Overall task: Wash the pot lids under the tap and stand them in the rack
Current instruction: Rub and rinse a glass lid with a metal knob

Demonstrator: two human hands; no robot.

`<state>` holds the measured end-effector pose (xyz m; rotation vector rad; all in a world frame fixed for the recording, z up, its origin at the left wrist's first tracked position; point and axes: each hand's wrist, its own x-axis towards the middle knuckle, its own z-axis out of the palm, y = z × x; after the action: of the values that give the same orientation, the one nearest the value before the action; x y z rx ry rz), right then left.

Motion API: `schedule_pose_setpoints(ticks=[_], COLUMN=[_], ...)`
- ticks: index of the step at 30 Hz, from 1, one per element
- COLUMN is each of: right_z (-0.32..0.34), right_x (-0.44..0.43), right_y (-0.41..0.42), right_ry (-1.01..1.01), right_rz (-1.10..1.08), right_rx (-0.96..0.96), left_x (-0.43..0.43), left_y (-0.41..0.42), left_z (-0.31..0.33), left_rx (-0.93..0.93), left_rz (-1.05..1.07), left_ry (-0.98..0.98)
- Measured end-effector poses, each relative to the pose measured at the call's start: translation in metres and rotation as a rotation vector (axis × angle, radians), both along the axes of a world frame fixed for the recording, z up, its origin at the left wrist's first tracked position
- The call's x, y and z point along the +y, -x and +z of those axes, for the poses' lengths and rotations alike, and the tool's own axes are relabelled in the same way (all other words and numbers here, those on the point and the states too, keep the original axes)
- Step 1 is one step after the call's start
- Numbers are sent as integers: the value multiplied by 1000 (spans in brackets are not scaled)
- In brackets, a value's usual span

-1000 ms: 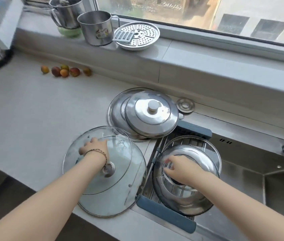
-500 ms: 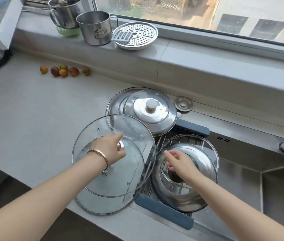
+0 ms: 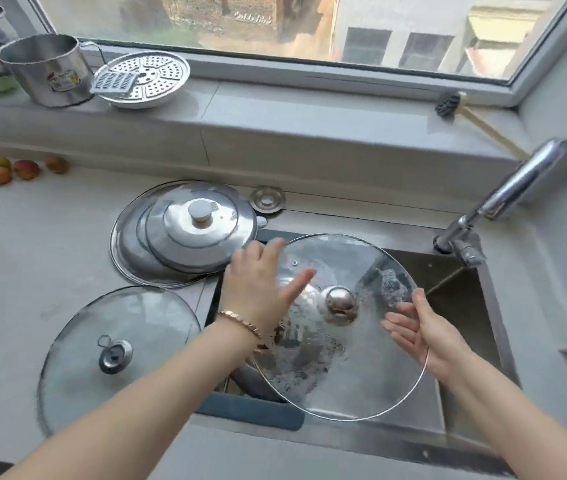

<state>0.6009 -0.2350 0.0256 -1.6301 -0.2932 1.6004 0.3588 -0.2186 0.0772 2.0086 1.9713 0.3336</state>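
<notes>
One glass lid (image 3: 361, 368) hangs tilted over the sink (image 3: 455, 289), its steel knob (image 3: 341, 301) facing me, and neither of my hands really clasps it. My left hand (image 3: 258, 289) lies spread against its left edge, fingers straight and blurred. My right hand (image 3: 417, 327) cradles the right rim on nearly straight fingers that show through the glass. That is my worry: smeared glass carried on flat hands could slip, dropping onto the steel lid (image 3: 245, 377) lying in the blue-edged rack (image 3: 251, 410) beneath, or knock the sink wall and crack. The tap (image 3: 517, 181) stands well off to the right, so I judge the lid must swing across without clipping the spout. On the counter to my left lie a second glass lid (image 3: 119, 351) and a stack of steel lids (image 3: 185, 237), with a small steel disc (image 3: 268, 199) just behind them. Along the sill stand a steel mug (image 3: 46, 71), a perforated steamer plate (image 3: 143, 77) and a brush (image 3: 446, 103); some fruit (image 3: 1, 169) lies far left
</notes>
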Motion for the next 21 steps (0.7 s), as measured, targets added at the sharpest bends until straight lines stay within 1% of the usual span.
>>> schedule_pose_setpoints(ticks=[1,2,3,5,6,7,8,9,11,13,15,17,19,21], right_z=[0,-1,-2,-4,-4,-5,-5,-4,-3,-3,-6,-11,-15,-20], right_x=[-4,-9,-13,-20,-23,-25,-26,-27,-27,-25,-19,-6,13,37], right_y=[-16,-31,-44,-68,-77,-86,-93,-99,-111,-123,-134,-142,-151,-159], right_ry=[7,14,20,33,37,40,41,39,30,25,9,-50,-103,-79], right_rz=[-42,-77,-107,-150,-163,-169,-167,-158,-120,-54,71,206,284,282], right_rx=[0,-1,-1,6,11,14,17,16,-8,-72,-236,-464,-684,-762], left_x=[4,7,10,8,5,0,-4,-7,-10,-12,-13,-12,-8,-3], left_y=[-2,-5,-9,-26,-37,-49,-61,-72,-95,-112,-124,-132,-137,-142], left_z=[-4,-8,-12,-19,-20,-21,-23,-24,-24,-25,-27,-29,-29,-28], left_rx=[-39,-125,-281,-762,-994,-1175,-1296,-1367,-1411,-1389,-1362,-1333,-1336,-1330], left_rz=[100,213,335,510,547,547,527,514,535,563,589,626,659,692], left_ry=[30,118,253,589,775,924,1000,1007,926,857,817,754,693,637])
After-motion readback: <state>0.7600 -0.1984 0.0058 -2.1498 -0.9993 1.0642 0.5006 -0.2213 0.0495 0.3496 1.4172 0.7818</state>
